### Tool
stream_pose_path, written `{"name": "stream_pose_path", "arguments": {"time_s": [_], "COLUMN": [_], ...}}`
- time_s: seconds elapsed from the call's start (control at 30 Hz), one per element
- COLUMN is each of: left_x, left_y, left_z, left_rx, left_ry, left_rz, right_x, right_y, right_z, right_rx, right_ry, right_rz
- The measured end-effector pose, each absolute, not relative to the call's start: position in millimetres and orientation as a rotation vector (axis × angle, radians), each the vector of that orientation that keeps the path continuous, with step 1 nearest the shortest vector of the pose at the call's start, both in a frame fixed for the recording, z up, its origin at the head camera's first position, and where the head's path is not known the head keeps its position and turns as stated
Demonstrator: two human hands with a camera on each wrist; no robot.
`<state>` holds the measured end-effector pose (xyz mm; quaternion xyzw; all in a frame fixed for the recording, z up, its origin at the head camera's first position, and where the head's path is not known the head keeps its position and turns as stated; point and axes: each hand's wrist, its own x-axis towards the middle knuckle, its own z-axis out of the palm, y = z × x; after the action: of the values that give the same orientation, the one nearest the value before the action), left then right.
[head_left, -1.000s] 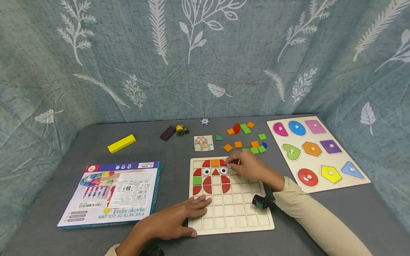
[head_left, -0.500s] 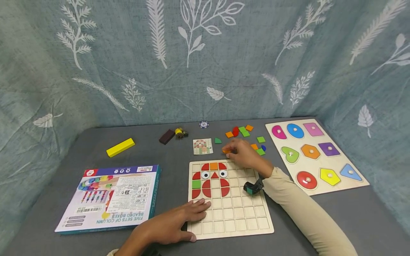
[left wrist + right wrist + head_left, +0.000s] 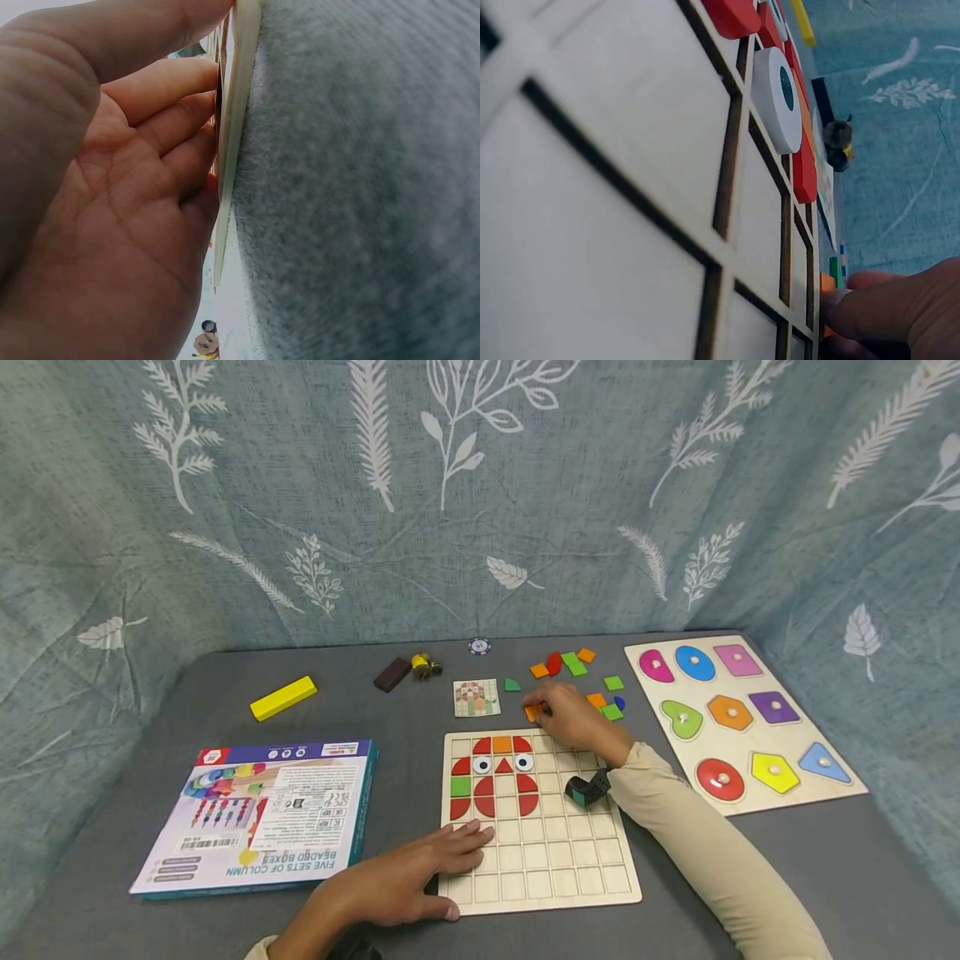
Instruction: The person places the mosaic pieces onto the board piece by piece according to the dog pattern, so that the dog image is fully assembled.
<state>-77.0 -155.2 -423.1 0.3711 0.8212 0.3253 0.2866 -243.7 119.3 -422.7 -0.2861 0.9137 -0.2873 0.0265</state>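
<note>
Clearly, the right grip (image 3: pixel 567 716) pinches an orange tile (image 3: pixel 532 713); the left grip (image 3: pixel 405 872) rests, uncurled; a box (image 3: pixel 262 818) reads "BEADED BOXES".

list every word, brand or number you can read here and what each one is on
"FIVE SETS OF COLUMN BEADED BOXES": on the box, upside down in the head view.
Too small to read reliably: the rest of the box's print.
Too blurred to read: the mark on the round chip.
</note>
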Motion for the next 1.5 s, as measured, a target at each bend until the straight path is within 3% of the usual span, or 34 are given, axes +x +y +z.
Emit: {"name": "stream_pose_path", "arguments": {"time_s": [0.5, 1.5], "left_x": [-82, -84], "left_y": [-150, -146], "left_z": [-420, -420], "left_rx": [0.99, 1.038], "left_ry": [2.214, 2.235], "left_rz": [0.848, 0.82], "right_x": [-240, -176], "right_y": [129, 103], "right_z": [-407, -409], "right_rx": [-0.881, -1.276], "right_ry": [2.855, 2.41], "right_rz": [-0.952, -0.931]}}
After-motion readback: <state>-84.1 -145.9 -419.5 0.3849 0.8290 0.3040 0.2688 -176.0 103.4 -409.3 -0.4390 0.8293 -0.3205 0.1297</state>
